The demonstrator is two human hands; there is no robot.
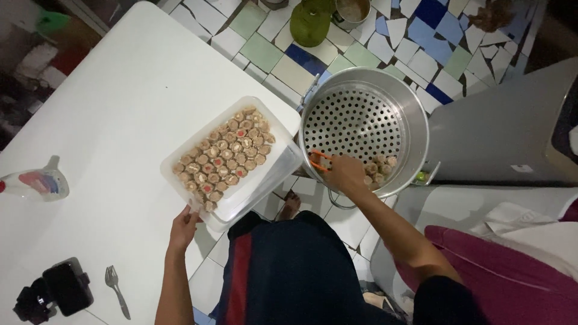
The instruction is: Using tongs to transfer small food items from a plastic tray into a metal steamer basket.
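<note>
Head view, single cam. Item 1: white rectangular tray [174,165] w/ rows of small round dumplings [226,157], set at the bench [108,102] corner, overhanging the edge twd the person, so the pieces sit within reach of both bench and pot. Item 2: left hand [184,224], fingers closed on the tray's near corner rim, apparently steadying the overhang. Item 3: right hand [346,173], fingers clamped round orange tongs [319,160], held low over the steamer pot [367,129]; tong tips rest on the perforated plate, nothing visible betw. them. Item 4: steamer pot, round metal, holed insert, standing on the tiled floor [271,54] just beside the bench corner; a small cluster of dumplings lies at the near-right edge of the insert, packed vs. the wall, rest of the plate bare. Misc.: spray bottle [36,182] at bench left edge; fork [116,290] and black phone on mount [57,290] at near-left; green jug [310,23] on floor beyond pot; grey box-like unit at right.
</note>
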